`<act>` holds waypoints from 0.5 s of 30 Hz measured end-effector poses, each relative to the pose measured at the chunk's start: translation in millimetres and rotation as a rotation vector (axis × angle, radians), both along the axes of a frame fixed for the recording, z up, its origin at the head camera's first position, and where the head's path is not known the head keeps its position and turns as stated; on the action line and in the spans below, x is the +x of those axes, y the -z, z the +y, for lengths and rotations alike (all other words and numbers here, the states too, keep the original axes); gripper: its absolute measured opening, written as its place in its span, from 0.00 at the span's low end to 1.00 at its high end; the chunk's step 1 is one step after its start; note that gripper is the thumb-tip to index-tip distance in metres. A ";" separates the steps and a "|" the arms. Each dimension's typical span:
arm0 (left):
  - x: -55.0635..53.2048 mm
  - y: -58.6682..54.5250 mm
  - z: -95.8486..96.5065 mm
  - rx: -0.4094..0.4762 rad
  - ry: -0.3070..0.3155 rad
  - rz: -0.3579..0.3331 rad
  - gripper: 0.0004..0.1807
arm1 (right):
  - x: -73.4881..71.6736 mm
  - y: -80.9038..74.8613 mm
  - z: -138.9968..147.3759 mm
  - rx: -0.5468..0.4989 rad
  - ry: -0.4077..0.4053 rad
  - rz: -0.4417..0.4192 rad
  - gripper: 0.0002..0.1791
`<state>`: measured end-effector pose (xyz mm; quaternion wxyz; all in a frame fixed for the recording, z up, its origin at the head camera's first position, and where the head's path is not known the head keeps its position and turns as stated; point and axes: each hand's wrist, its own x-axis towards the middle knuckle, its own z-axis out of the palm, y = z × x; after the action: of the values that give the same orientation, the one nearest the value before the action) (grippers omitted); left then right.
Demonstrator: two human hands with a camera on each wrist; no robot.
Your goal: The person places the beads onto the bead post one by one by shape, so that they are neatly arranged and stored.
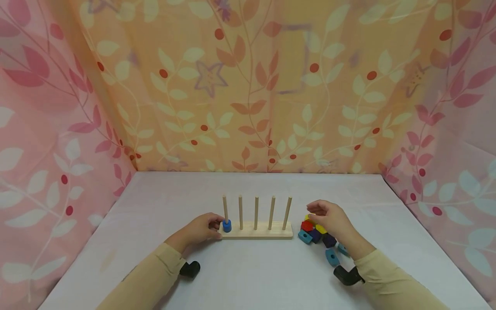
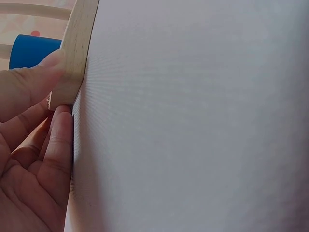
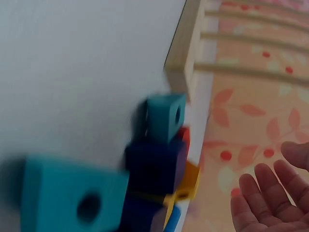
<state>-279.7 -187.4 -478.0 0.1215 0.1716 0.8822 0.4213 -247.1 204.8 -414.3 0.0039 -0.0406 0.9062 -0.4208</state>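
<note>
A wooden peg board (image 1: 255,236) with several upright pegs lies on the table. A blue bead (image 1: 227,226) sits at the bottom of its leftmost peg, and shows as a blue cylinder (image 2: 34,50) in the left wrist view. My left hand (image 1: 200,228) holds the board's left end between thumb and fingers. Over the pile of coloured beads to the board's right hovers my right hand (image 1: 331,217), fingers loosely extended. The right wrist view shows this hand (image 3: 277,200) with nothing in it. Among the beads are a red one (image 1: 307,226), a teal one (image 1: 305,236) and a yellow one (image 1: 321,229).
Nearer to me, a teal bead (image 1: 332,257) lies apart from the pile, close to the black wrist mount (image 1: 347,275) on the right arm. The white-covered table (image 1: 255,275) is bordered by patterned cloth (image 1: 248,86) at the back and both sides.
</note>
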 end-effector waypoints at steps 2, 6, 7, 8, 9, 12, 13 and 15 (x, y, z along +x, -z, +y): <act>-0.4 -0.3 -0.3 -0.008 0.009 0.008 0.26 | -3.4 -1.1 8.9 0.041 0.014 -0.012 0.17; 0.3 -1.8 -0.2 -0.018 0.002 0.001 0.26 | -9.9 1.2 24.0 0.124 0.021 -0.027 0.19; 0.7 -2.1 -0.2 -0.017 0.001 -0.002 0.26 | -10.9 2.3 27.3 0.134 0.019 -0.036 0.19; 1.0 -2.3 -0.1 -0.018 -0.002 -0.004 0.26 | -12.2 4.1 30.8 0.145 0.015 -0.044 0.19; 1.3 -2.3 0.0 -0.020 -0.007 -0.007 0.26 | -13.4 5.9 34.1 0.149 0.010 -0.055 0.20; 2.1 -1.4 -0.1 -0.019 -0.017 -0.007 0.25 | -15.5 11.1 43.2 0.149 -0.017 -0.082 0.21; 2.0 -0.6 -0.4 -0.019 -0.014 -0.007 0.25 | -16.5 13.0 46.0 0.146 -0.018 -0.093 0.20; 1.8 0.5 -0.6 -0.017 -0.018 -0.010 0.25 | -18.5 16.8 51.0 0.145 -0.026 -0.105 0.21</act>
<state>-277.9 -188.0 -478.6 0.1232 0.1606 0.8866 0.4159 -265.5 255.7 -431.1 0.0597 -0.0300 0.9323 -0.3555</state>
